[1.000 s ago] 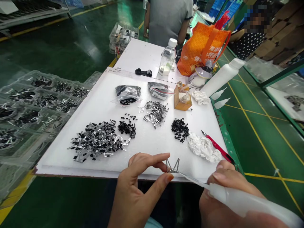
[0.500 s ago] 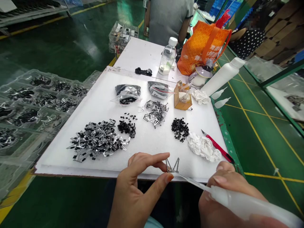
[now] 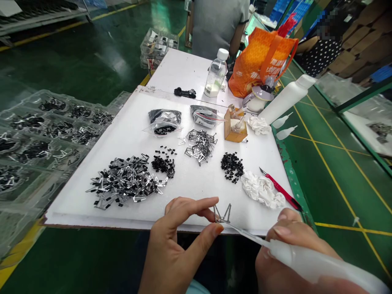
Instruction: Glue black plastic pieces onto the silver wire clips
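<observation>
Between thumb and fingertips, my left hand (image 3: 180, 241) pinches a small W-shaped metal bracket (image 3: 226, 214) just over the table's front edge. My right hand (image 3: 290, 241) is wrapped round a white squeeze bottle (image 3: 318, 261) with a thin nozzle. The nozzle tip meets the lower part of the bracket, though whether any liquid comes out is too small to tell. Beyond my hands lie a pile of similar metal brackets (image 3: 200, 146), two heaps of small black pieces (image 3: 232, 166), and a larger pile of brackets with black ends (image 3: 122, 181).
Right of the heaps are a crumpled white cloth (image 3: 261, 190) and a red craft knife (image 3: 280, 188). Farther back stand a wooden box (image 3: 235, 131), a clear bottle (image 3: 216, 73), a white bottle (image 3: 288, 100) and an orange bag (image 3: 254, 61). Plastic trays (image 3: 58, 118) flank the table's left.
The squeeze bottle and my right hand have shifted very slightly left. My left hand and the bracket stay in place.
</observation>
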Tool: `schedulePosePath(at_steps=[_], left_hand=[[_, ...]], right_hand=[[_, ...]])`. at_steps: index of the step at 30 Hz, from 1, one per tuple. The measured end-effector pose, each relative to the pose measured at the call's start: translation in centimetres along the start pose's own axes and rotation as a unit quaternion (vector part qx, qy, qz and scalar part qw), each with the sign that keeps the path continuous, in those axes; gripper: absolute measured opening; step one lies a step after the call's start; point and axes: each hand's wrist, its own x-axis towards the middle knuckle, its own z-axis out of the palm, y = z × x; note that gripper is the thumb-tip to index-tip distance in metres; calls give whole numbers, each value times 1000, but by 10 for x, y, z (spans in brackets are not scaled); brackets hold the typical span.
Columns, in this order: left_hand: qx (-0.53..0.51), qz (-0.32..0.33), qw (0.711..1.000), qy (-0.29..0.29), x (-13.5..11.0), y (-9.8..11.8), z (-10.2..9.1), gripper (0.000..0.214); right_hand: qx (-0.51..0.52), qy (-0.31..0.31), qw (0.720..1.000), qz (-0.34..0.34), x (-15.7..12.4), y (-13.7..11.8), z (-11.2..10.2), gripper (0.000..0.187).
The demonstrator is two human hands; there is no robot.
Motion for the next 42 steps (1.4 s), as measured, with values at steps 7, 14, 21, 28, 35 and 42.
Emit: schedulePosePath(at_steps=[7,14,21,28,35,42], left_hand=[[6,0,1000,-4,-1,-1,-2,33],[10,5,1000,10,0,0,-2,33],[6,0,1000,21,-1,1,-2,28],[10,2,1000,20,0,2,-2,27],[10,1,1000,20,1,2,-1,29],[9,1,1000,26,0,2,-1,26]], right_hand=[[-20,-3,1000,22,-8,3,-9,45],[0,69,992,103,-1,-7,-12,43],[-29,185,973,138,-10,-6,-2,48],[-32,132,980,143,-15,-11,-8,50],[-4,95,988,120,-15,-4,-10,48],[-23,133,983,123,-16,-5,-12,53]])
